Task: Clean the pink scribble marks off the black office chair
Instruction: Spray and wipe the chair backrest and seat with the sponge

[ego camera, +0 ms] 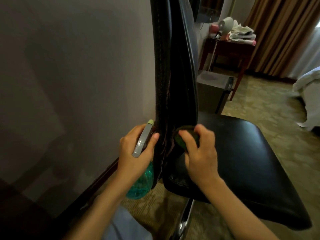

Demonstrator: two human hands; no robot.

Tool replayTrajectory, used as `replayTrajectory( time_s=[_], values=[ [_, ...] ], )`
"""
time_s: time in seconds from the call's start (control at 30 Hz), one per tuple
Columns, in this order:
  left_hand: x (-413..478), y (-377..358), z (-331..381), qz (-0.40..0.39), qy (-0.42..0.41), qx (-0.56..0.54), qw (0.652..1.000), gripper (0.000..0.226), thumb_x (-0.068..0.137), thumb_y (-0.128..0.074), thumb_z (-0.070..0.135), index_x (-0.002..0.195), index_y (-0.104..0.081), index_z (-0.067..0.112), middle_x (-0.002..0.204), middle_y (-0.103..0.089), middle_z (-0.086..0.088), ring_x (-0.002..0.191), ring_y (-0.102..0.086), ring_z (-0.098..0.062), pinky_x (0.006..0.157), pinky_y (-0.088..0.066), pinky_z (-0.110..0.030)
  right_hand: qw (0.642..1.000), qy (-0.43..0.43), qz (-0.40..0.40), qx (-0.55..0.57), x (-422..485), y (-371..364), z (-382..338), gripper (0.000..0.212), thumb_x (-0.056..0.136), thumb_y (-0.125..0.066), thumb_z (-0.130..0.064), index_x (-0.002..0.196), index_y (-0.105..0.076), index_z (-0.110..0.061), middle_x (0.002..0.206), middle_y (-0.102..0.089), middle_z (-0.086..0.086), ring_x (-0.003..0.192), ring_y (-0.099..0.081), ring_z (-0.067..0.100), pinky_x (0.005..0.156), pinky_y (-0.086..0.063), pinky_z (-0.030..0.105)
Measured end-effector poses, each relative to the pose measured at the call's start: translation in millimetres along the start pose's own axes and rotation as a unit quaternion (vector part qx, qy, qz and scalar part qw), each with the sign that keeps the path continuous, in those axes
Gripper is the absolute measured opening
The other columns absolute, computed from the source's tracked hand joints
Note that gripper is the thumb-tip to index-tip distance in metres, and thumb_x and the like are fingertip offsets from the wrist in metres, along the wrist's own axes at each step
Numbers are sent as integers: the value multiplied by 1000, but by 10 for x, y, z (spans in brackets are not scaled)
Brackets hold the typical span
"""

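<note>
Fingers of left hand [128,153] grasp spray bottle [141,144]; right hand [199,154] clutches green cloth [180,141] against chair [242,153].

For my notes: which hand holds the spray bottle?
The left hand grips the spray bottle; the right hand instead holds a green pad against the chair backrest.

Spray bottle [141,143] in left hand [133,155], pad [180,139] in right hand [201,157]

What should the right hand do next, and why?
Probably rub the green pad leftward over the faint pink streaks low on the chair backrest. The right hand grips the pad against the leather just right of those streaks, which look uncleaned. The left hand holds the spray bottle beside the same spot, ready if rubbing fails.
</note>
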State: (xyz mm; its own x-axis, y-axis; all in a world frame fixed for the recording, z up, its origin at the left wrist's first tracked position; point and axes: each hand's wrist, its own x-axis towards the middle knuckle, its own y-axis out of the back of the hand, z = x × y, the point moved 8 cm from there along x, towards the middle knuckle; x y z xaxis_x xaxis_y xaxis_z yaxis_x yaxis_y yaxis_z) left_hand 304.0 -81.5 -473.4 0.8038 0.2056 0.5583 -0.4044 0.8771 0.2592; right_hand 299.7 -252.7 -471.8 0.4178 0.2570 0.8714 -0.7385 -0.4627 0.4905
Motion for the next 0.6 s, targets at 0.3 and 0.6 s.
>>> replayTrajectory(
  time_s=[0.3, 0.6],
  values=[
    [-8, 3, 14, 5, 1, 5, 1000, 16, 86, -66, 20, 98, -68, 10, 74, -64, 4, 68, -61, -10, 56, -43, -10, 988, -57, -138, 49, -612, -293, -128, 68, 58, -82, 2, 114, -48, -15, 116, -39, 13, 97, -46, 24, 66, -54, 26],
    [-32, -10, 18, 2, 4, -33, 999, 16, 86, -67, 20, 101, -66, 17, 83, -68, 5, 76, -65, -5, 65, -51, -17, 994, -42, 95, 30, 1126, 718, -199, 39, 77, -55, 0, 115, -58, -11, 118, -43, 23, 105, -43, 32, 90, -26, 11]
  ],
)
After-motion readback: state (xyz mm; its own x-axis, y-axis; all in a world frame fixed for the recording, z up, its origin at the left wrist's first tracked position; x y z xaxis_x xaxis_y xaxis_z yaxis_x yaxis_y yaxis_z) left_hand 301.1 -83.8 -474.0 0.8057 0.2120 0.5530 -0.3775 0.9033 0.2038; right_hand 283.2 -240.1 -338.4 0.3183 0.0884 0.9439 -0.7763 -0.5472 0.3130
